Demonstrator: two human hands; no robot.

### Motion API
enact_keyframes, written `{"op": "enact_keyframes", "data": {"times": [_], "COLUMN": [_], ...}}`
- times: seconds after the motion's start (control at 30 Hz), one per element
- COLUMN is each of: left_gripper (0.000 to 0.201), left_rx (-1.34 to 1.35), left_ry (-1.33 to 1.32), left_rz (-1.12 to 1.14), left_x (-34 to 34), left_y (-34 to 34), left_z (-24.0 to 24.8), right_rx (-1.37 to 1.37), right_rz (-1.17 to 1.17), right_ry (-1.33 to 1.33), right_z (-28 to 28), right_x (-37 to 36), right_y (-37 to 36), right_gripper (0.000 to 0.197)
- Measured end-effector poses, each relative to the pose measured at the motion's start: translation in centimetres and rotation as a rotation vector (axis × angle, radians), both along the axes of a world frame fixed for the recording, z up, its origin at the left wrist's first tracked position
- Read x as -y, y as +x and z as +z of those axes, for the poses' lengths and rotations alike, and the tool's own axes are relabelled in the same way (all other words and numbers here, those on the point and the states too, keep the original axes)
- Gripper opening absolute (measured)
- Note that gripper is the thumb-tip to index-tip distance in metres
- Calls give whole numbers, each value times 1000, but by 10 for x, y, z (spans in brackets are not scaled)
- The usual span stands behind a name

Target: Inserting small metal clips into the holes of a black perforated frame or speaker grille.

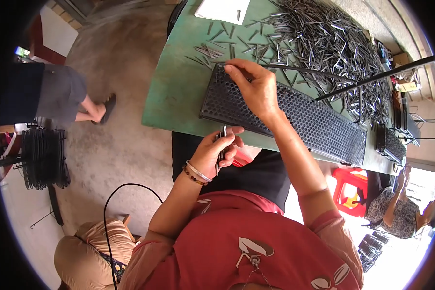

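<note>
A long black tray with rows of round holes (319, 123) lies slantwise along the near edge of the green table. Over its far left corner is my right hand (257, 89), thumb and forefinger pinched together. Whatever they hold, if anything, is too small to make out. Just off the tray's near side, my left hand (216, 153) is closed around a small bunch of thin metal strips (223, 137), their ends sticking up past the thumb. Loose dark strips (208, 52) of a similar look lie on the table beyond the tray's left end.
A large heap of dark metal strips (319, 36) covers the back right of the green table (171, 82). A white sheet (222, 8) lies at the far left. A black bar (377, 77) crosses above the tray. People are nearby on both sides; a red stool (348, 193) stands right.
</note>
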State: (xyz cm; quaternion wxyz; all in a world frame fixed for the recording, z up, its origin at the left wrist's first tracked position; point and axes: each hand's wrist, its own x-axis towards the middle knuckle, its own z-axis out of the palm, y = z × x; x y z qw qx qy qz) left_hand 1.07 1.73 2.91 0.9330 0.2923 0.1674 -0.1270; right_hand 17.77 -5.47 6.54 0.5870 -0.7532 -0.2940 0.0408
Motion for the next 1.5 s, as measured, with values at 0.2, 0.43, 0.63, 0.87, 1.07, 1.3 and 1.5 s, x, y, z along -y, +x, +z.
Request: {"op": "enact_keyframes", "data": {"times": [0.2,0.43,0.63,0.87,1.07,1.3,1.5], "left_gripper": [37,28,15,29,26,24,30], "left_rx": [-69,-22,183,165,102,273,382], "left_ry": [-29,-91,1057,1540,1463,-193,-11], "left_rz": [96,282,862,674,658,742,757], "left_x": [-3,-31,-80,-103,-106,-129,-82], "left_y": [-2,-2,41,54,54,41,36], "left_z": [1,-3,-25,-75,-80,-52,-2], "right_rx": [308,412,457,601,621,-40,-545], "right_rz": [-1,7,35,45,51,254,442], "right_ry": [-53,-142,-190,-245,-143,-75,80], "right_z": [-20,-17,-22,-33,-24,3,-4], "right_x": [-23,-25,-21,-16,-14,-8,-19], "right_y": [11,12,10,10,9,-42,-92], "right_gripper": [15,14,14,13,12,20,51]}}
